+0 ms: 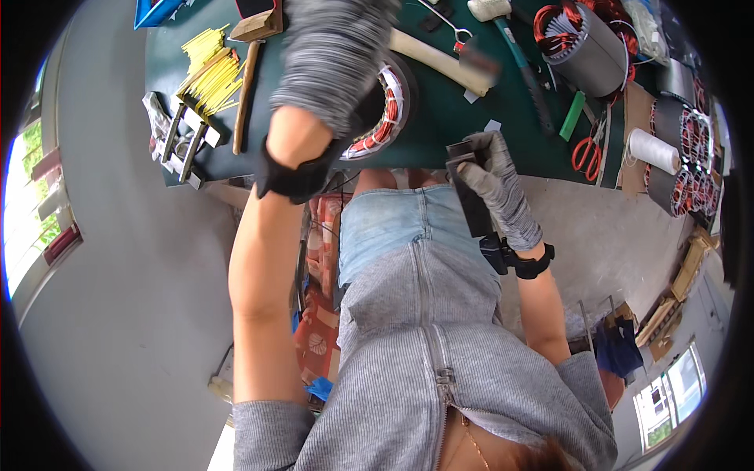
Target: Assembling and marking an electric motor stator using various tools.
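Note:
My left hand (334, 59), in a grey striped glove and smeared by motion, reaches over the table at the top. A wooden-handled mallet (432, 59) runs rightward out of its grip, the far end blurred; the fingers are mostly hidden. Partly under this hand lies a ring-shaped motor stator (390, 114) with red windings and white lacing. To the right, at the table's near edge, my right hand (495, 184), also gloved, is closed around a dark flat block (470, 196), its thumb across the face.
Yellow strips (212, 78), a wooden stick (247, 98) and metal bars (186, 145) lie at left. On the right are a teal-handled hammer (522, 67), red scissors (587, 155), a green-handled tool (572, 116), a wound stator (585, 59) and a white thread spool (653, 151).

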The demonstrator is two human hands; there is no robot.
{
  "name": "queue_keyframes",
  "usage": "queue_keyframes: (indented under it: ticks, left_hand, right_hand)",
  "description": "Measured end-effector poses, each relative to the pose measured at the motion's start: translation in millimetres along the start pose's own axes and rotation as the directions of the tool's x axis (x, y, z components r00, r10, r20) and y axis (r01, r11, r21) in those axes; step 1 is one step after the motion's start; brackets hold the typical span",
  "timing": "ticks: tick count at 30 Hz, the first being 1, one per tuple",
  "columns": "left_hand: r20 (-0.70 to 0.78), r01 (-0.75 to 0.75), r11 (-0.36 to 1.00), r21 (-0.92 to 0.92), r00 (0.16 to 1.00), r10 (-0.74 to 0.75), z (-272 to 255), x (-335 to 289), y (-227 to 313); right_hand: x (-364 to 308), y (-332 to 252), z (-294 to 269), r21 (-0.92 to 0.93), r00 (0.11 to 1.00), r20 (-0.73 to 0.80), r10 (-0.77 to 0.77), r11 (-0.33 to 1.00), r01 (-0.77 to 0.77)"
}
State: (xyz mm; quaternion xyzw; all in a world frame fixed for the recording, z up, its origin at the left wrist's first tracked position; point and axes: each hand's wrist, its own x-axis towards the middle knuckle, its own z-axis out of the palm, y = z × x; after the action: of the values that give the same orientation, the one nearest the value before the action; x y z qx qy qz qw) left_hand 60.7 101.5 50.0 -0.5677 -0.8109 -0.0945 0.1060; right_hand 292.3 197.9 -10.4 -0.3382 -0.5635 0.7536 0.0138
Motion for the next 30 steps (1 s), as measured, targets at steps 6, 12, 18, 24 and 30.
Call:
queue_keyframes:
  ticks: [6, 12, 18, 24, 30]
  left_hand:
    - [0.229, -0.095, 0.916, -0.39, 0.953, 0.197, 20.3, -39.4, 56.7]
    - [0.224, -0.175, 0.871, -0.459, 0.926, 0.304, 34.9, -49.3, 47.7]
    - [0.176, -0.015, 0.623, -0.782, 0.954, 0.244, 42.2, -52.7, 36.0]
    - [0.181, -0.061, 0.681, -0.73, 0.943, 0.278, 44.3, -57.0, 32.3]
    - [0.143, -0.096, 0.671, -0.736, 0.946, 0.291, 48.6, -57.9, 34.2]
  right_hand:
    - [-23.4, 1.8, -10.7, 0.081, 0.996, 0.07, 0.063, 0.994, -0.069]
    - [-6.6, -8.9, -10.4, -0.173, 0.994, 0.034, -0.102, 0.979, 0.106]
    - [19.0, -26.2, 13.1, -0.122, 0.991, 0.105, -0.086, 0.988, 0.098]
    - [-20.0, -1.2, 0.0, 0.079, 1.0, 0.012, -0.012, 0.997, 0.011]
    - [14.4, -21.0, 20.3, 0.021, 0.989, 0.085, 0.118, 0.992, -0.121]
